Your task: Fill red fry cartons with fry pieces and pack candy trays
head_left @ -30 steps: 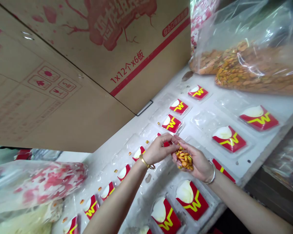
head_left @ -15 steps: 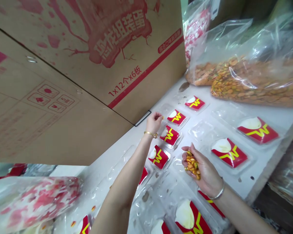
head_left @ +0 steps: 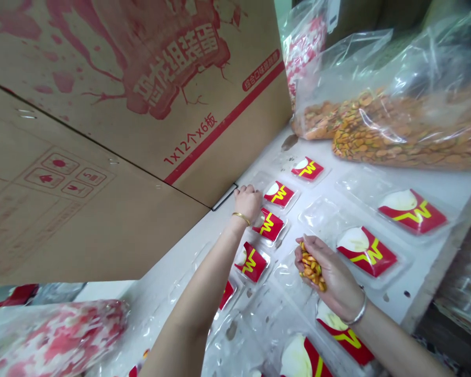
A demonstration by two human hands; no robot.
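My right hand [head_left: 332, 272] is cupped around a handful of small orange-yellow pieces [head_left: 313, 269], above the clear blister packs at the middle of the table. My left hand [head_left: 248, 202], with a gold bangle at its wrist, is bent down over the clear half of a blister pack near the carton. Its fingers are curled, and whatever is at the fingertips is hidden. Beside it lies a blister pack with a red insert and yellow zigzag [head_left: 279, 194]. Another such pack [head_left: 269, 225] sits just below that one, and a larger pack [head_left: 367, 250] lies right of my right hand.
A big printed carton [head_left: 188, 136] stands along the left side of the white table [head_left: 412, 280]. A clear bag of orange pieces [head_left: 380, 131] lies at the back right. A bag of red-and-white pieces [head_left: 74, 335] rests at lower left; a similar bag [head_left: 306, 47] stands behind.
My left hand has turned over, fingers lower and out of sight; the small yellow piece at its fingertips no longer shows. My right hand still holds its handful. The view has shifted slightly.
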